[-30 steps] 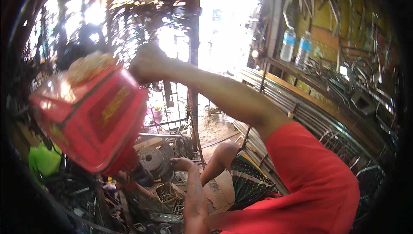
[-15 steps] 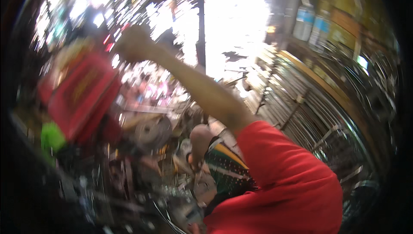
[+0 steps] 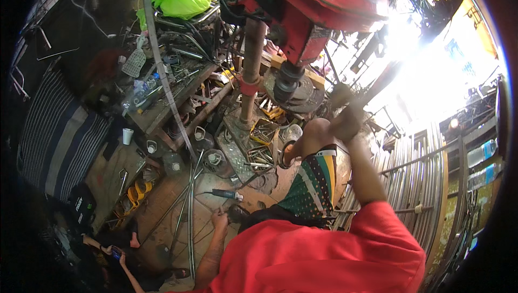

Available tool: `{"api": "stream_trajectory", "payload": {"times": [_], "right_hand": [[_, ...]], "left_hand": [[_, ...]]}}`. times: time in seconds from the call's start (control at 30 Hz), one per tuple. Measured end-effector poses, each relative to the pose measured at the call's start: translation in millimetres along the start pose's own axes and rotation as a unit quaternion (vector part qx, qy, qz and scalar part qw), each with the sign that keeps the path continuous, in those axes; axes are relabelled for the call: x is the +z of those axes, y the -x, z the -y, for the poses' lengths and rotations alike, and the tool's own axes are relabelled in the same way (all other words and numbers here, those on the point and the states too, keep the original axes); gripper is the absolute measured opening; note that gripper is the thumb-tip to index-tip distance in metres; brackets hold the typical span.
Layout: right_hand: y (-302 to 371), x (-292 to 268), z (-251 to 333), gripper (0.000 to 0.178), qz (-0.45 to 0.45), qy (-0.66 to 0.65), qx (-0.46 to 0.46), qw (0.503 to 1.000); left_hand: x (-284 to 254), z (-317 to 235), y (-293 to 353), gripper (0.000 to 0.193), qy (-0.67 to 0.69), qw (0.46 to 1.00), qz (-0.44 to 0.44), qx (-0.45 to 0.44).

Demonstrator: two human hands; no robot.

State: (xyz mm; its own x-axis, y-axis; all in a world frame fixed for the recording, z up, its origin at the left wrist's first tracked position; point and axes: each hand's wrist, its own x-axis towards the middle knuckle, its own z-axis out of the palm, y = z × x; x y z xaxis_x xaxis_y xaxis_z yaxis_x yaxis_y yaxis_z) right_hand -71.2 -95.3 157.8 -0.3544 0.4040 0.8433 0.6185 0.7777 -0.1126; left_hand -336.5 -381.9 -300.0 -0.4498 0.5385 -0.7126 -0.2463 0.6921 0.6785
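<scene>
Right hand [image 3: 345,118] raised and blurred beside red drill press [image 3: 313,2], head held high because its column [image 3: 252,61] carries it, left hand [image 3: 219,219] low near dark handheld tool [image 3: 226,194] lying on floor [image 3: 164,189], can't tell either grip's state.

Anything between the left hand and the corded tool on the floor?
Nothing visible: only floor shows between the left hand and the corded tool just beyond. A dark object sits right of the hand, off that line.
</scene>
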Motion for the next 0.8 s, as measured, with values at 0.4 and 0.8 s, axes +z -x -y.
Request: {"api": "stream_trajectory", "payload": {"times": [0.4,0.8], "right_hand": [[176,173,-5,0.044,0.393,-0.405,0.269,0.781],[144,112,-80,0.021,0.115,-0.404,0.761,0.495]], "left_hand": [[89,-307,45,0.018,-0.053,0.819,0.026,0.571],[149,-474,-145,0.041,0.284,0.875,0.231,0.315]]}}
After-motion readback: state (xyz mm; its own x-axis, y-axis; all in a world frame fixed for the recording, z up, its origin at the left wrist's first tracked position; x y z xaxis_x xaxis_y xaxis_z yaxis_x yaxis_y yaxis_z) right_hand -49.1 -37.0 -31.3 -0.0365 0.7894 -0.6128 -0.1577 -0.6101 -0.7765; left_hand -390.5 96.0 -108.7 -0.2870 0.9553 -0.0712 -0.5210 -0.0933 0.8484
